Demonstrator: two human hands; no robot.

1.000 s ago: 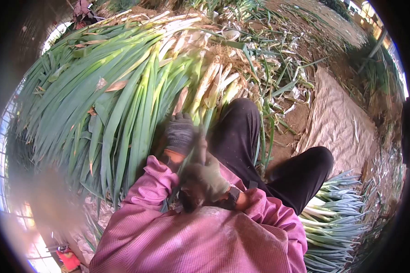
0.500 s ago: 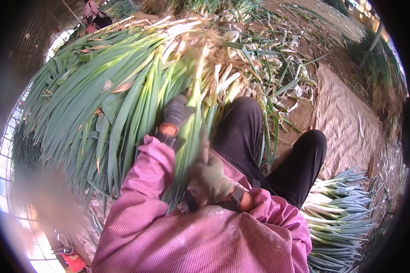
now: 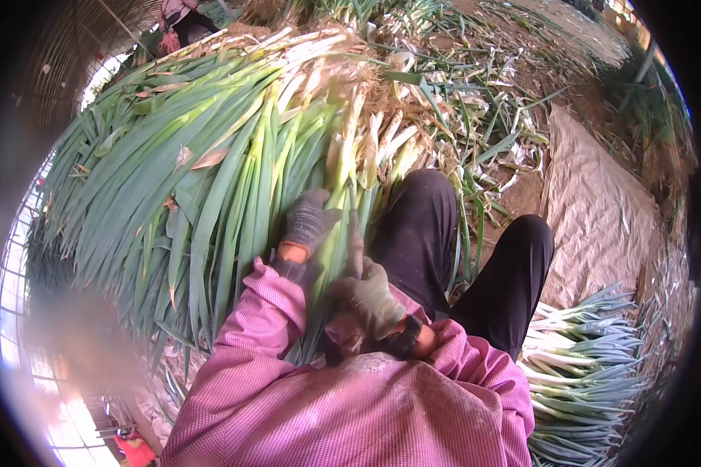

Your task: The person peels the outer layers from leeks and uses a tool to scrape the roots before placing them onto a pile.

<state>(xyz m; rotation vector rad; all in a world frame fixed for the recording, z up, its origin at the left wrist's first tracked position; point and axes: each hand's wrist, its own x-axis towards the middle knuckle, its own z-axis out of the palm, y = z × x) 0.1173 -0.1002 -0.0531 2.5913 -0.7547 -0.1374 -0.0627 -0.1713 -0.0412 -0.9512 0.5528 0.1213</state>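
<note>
My left hand (image 3: pixel 307 219), in a dark grey glove, is closed around the green stalk of a large leek-like onion (image 3: pixel 336 204). The roots of this onion point away from me. My right hand (image 3: pixel 375 297), in a pale grey-green glove, is closed on a narrow knife-like tool (image 3: pixel 356 245) that points forward along the stalk. Its upper part is thin and blurred. Left of both hands spreads a big heap of untrimmed green onions (image 3: pixel 179 163), with roots at the top and leaves hanging toward me.
Peeled leaves and scraps (image 3: pixel 491 117) litter the soil beyond my knees. A wrinkled tan sheet (image 3: pixel 592 202) lies at the right. Below it is a stack of cleaned onions (image 3: pixel 580 370). Another person (image 3: pixel 185 19) is at the upper left. A red object (image 3: pixel 136 450) lies lower left.
Both hands have shifted slightly; the left is a little closer to my body. The tool shows more clearly beside the stalk. The person at the upper left has moved right in view.
</note>
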